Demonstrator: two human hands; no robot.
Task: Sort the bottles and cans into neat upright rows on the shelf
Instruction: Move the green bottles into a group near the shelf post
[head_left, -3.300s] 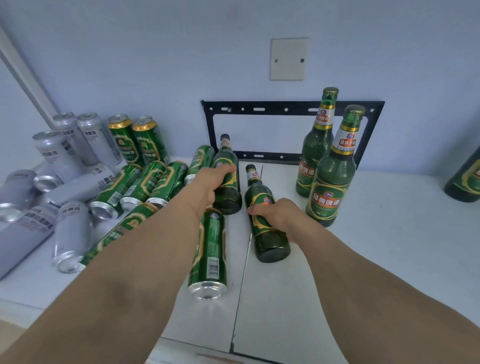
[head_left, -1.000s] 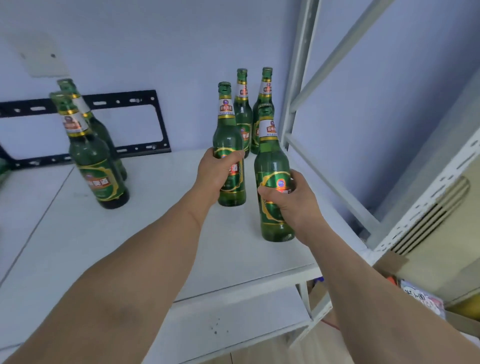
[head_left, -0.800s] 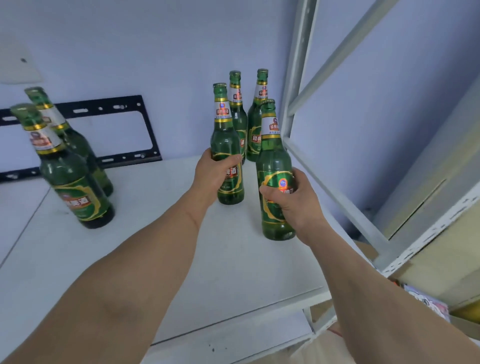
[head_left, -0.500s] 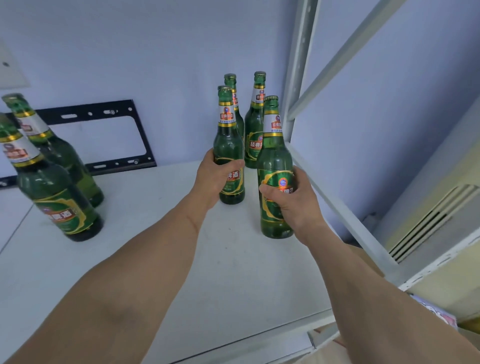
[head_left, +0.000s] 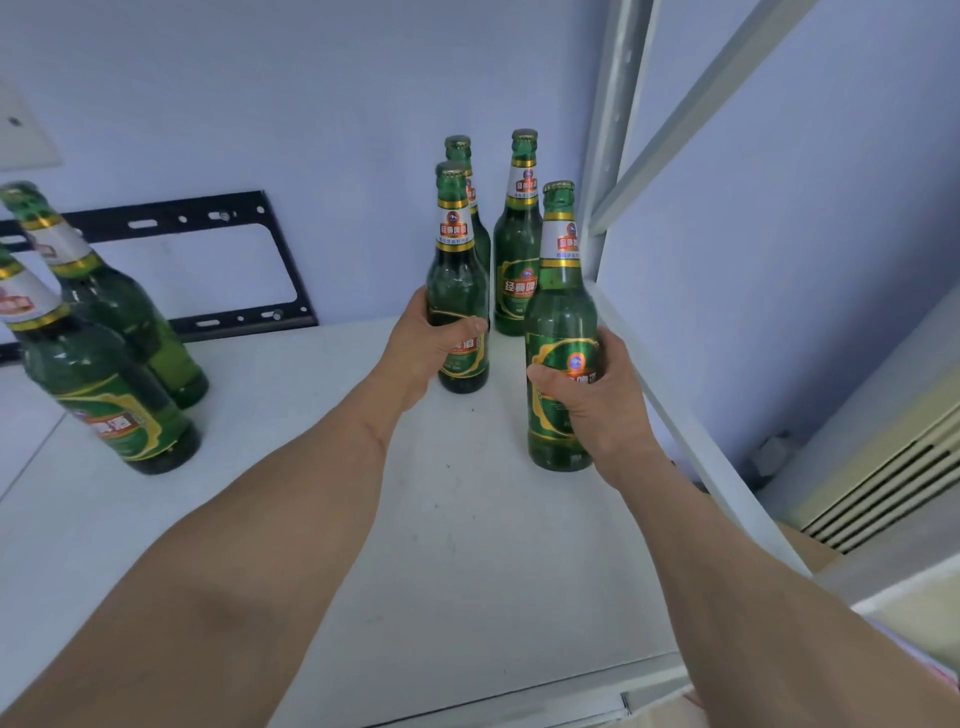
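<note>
I hold two green beer bottles upright at the right end of the white shelf: my left hand is wrapped around the left bottle, my right hand around the right bottle. Both bases appear to rest on the shelf. Directly behind stand two placed bottles, so I judge a second row is forming. Two more bottles stand well apart at the left, not yet aligned; no cans are in view
</note>
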